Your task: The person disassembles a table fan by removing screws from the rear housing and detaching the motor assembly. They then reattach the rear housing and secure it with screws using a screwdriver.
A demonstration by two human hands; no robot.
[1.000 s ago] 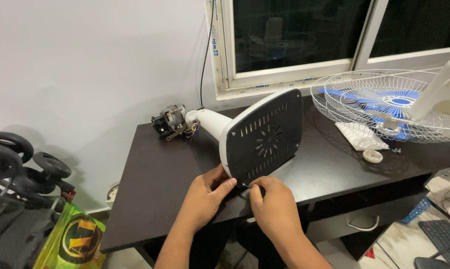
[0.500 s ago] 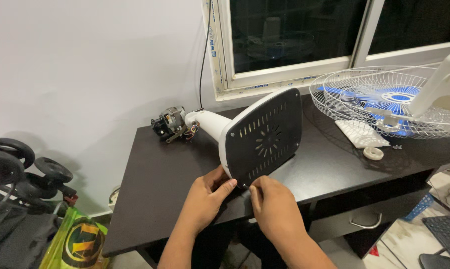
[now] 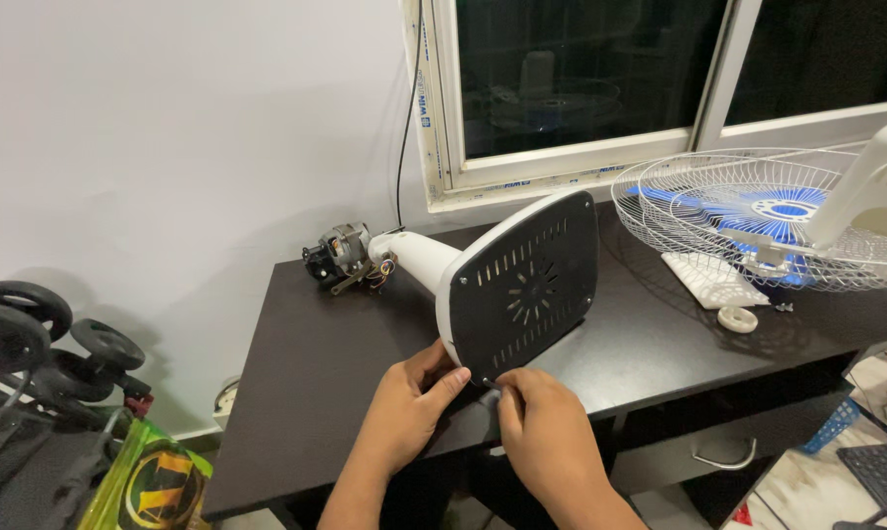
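Observation:
A white fan stand lies on its side on the dark table [image 3: 306, 393], its black underside base plate [image 3: 524, 290] facing me. The bare motor [image 3: 337, 255] sticks out at the stand's far end. My left hand [image 3: 404, 407] rests its fingertips on the lower left edge of the base. My right hand [image 3: 539, 432] pinches at the bottom edge of the plate; whatever small thing sits between the fingers is hidden.
A white wire fan grille [image 3: 757, 221] with blue blades lies on the table's right side, beside a white housing [image 3: 880, 186], a flat white part [image 3: 713, 280] and a small round cap [image 3: 737, 319]. A stroller [image 3: 31, 363] stands at left. A window [image 3: 600, 79] is behind.
Both hands stay at the bottom edge of the base plate; the right hand's fingers have shifted slightly closer to the plate's edge. The stand has not moved.

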